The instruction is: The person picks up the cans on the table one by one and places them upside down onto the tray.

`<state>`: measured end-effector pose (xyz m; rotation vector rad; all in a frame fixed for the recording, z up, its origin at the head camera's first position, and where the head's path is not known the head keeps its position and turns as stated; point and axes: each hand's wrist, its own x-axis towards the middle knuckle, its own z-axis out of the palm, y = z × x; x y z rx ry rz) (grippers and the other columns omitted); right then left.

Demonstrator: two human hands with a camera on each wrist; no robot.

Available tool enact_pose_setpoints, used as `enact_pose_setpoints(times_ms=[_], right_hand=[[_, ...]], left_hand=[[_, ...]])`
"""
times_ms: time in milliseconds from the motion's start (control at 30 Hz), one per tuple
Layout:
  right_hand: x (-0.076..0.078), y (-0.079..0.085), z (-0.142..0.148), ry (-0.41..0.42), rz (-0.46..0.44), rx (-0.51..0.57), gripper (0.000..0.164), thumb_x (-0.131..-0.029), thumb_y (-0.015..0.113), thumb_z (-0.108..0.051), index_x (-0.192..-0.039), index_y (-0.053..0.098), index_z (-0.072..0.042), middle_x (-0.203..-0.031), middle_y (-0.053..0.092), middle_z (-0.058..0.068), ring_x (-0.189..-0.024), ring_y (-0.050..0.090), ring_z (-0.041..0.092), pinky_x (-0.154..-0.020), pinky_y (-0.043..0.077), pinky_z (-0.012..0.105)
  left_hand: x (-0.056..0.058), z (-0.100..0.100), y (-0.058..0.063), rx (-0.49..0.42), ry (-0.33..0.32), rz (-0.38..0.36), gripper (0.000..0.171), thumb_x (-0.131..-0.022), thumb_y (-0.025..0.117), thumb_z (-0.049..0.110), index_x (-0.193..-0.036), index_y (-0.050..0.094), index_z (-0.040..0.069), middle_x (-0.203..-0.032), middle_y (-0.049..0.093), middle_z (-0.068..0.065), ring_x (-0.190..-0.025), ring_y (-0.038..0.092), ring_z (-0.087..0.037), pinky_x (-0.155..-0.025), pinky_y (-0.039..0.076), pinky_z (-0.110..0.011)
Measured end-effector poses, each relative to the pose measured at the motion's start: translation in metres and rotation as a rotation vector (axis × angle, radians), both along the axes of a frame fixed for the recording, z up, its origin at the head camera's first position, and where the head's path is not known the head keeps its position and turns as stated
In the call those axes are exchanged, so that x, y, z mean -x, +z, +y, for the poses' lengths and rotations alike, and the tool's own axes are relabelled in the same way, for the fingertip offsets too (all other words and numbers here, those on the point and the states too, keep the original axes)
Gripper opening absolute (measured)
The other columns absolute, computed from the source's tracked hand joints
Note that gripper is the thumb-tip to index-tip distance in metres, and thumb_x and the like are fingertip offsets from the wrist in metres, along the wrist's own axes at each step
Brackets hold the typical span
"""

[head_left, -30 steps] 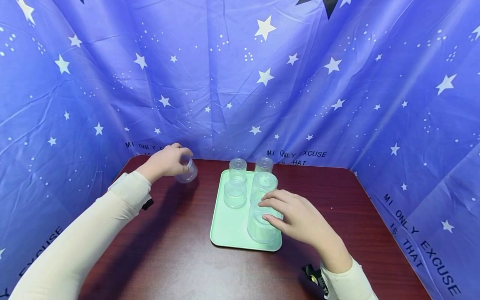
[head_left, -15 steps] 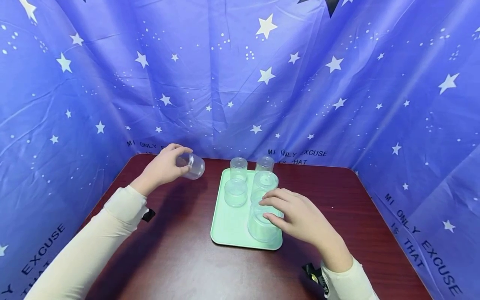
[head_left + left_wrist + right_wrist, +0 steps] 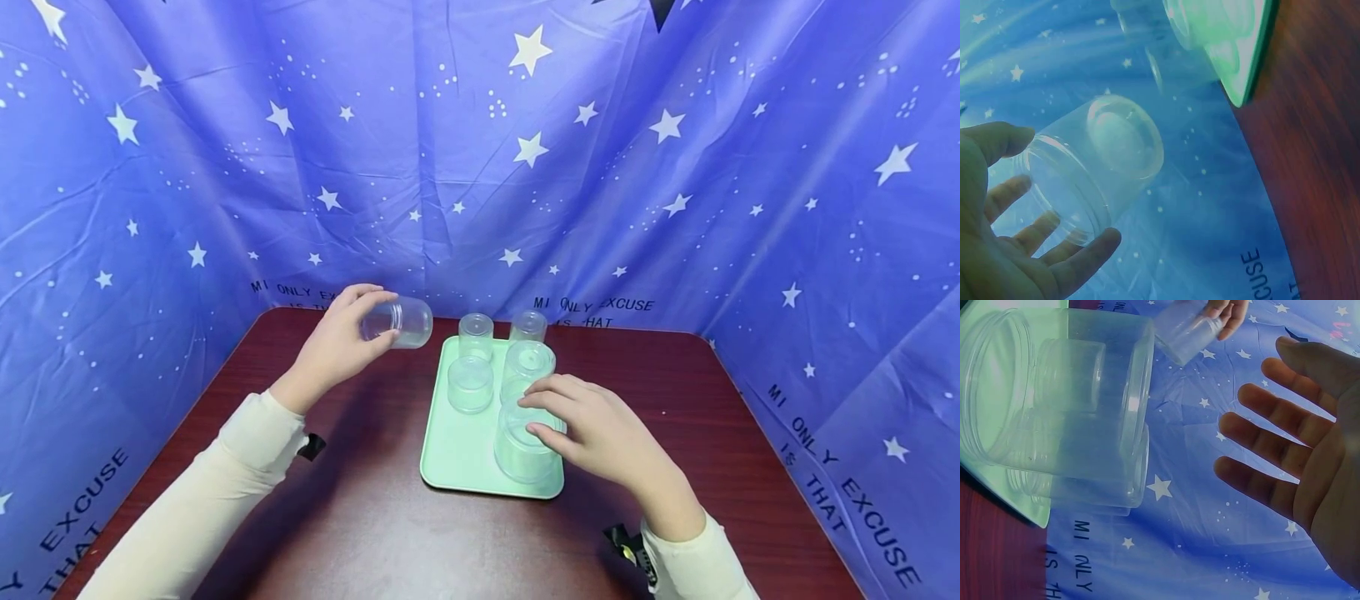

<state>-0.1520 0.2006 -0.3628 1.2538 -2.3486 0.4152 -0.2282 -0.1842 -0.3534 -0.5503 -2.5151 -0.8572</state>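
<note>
My left hand [image 3: 333, 343] grips a clear plastic jar [image 3: 415, 322] by its threaded mouth end, above the table left of the tray. The jar lies tilted on its side, base pointing right; in the left wrist view thumb and fingertips sit around its rim [image 3: 1066, 187]. On the light green tray [image 3: 457, 458] stand several clear jars, mouths down. My right hand [image 3: 603, 433] hovers at the largest jar [image 3: 517, 462], front right on the tray. Its fingers are loosely bent and hold nothing; the right wrist view shows them spread, apart from that jar [image 3: 1091, 444].
A short wide jar [image 3: 470, 387] stands on the tray's left side, with a narrow jar [image 3: 476, 335] behind it. Two more jars, one mid-sized [image 3: 528, 362] and one slim [image 3: 528, 327], line the right side. Starry blue curtains [image 3: 420, 167] enclose the dark red table [image 3: 645, 383].
My left hand has lifted the jar from the table at the far left and carried it right toward the tray, tipping it from upright onto its side. My right hand has stayed in place.
</note>
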Motion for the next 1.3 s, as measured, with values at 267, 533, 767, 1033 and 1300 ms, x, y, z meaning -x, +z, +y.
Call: enact_pose_setpoints(times_ms=[267, 533, 767, 1033, 1300], right_hand=[[0.001, -0.002, 0.000, -0.009, 0.004, -0.007, 0.028, -0.092, 0.076, -0.032, -0.116, 0.073, -0.019, -0.116, 0.068, -0.009, -0.105, 0.066, 0.010, -0.086, 0.056, 0.035], [0.002, -0.003, 0.000, -0.025, -0.004, -0.012, 0.028, -0.092, 0.075, -0.033, -0.117, 0.072, -0.020, -0.117, 0.067, -0.009, -0.107, 0.066, 0.011, -0.087, 0.057, 0.036], [0.004, -0.006, -0.003, -0.028, -0.024, -0.020, 0.028, -0.094, 0.074, -0.035, -0.119, 0.072, -0.021, -0.118, 0.067, -0.010, -0.111, 0.066, 0.011, -0.092, 0.056, 0.036], [0.009, -0.003, -0.004, -0.028, -0.036, 0.004, 0.030, -0.094, 0.074, -0.033, -0.120, 0.072, -0.020, -0.118, 0.068, -0.010, -0.110, 0.066, 0.011, -0.090, 0.057, 0.036], [0.015, -0.001, -0.005, -0.054, -0.090, 0.075, 0.031, -0.094, 0.075, -0.030, -0.122, 0.071, -0.020, -0.120, 0.067, -0.011, -0.099, 0.065, 0.006, -0.085, 0.056, 0.033]], left_hand=[[-0.018, 0.011, -0.011, -0.100, -0.028, 0.080, 0.051, -0.084, 0.082, 0.024, -0.132, 0.066, 0.017, -0.142, 0.055, -0.010, -0.132, 0.052, -0.032, -0.104, 0.047, -0.049], [-0.033, 0.018, -0.023, -0.199, -0.089, 0.059, 0.053, -0.084, 0.084, 0.019, -0.133, 0.066, 0.015, -0.144, 0.054, -0.009, -0.128, 0.055, -0.025, -0.090, 0.056, -0.043], [-0.041, 0.025, -0.034, -0.406, -0.180, -0.077, 0.053, -0.086, 0.083, 0.012, -0.135, 0.065, 0.014, -0.145, 0.053, -0.003, -0.118, 0.061, -0.023, -0.080, 0.062, -0.039], [-0.048, 0.034, -0.040, -0.527, -0.227, -0.155, 0.054, -0.087, 0.082, 0.009, -0.137, 0.063, 0.015, -0.144, 0.053, 0.000, -0.123, 0.059, -0.022, -0.085, 0.061, -0.035], [-0.051, 0.044, -0.044, -0.617, -0.304, -0.172, 0.055, -0.087, 0.079, 0.001, -0.139, 0.060, 0.006, -0.146, 0.051, -0.005, -0.126, 0.057, -0.029, -0.088, 0.061, -0.041]])
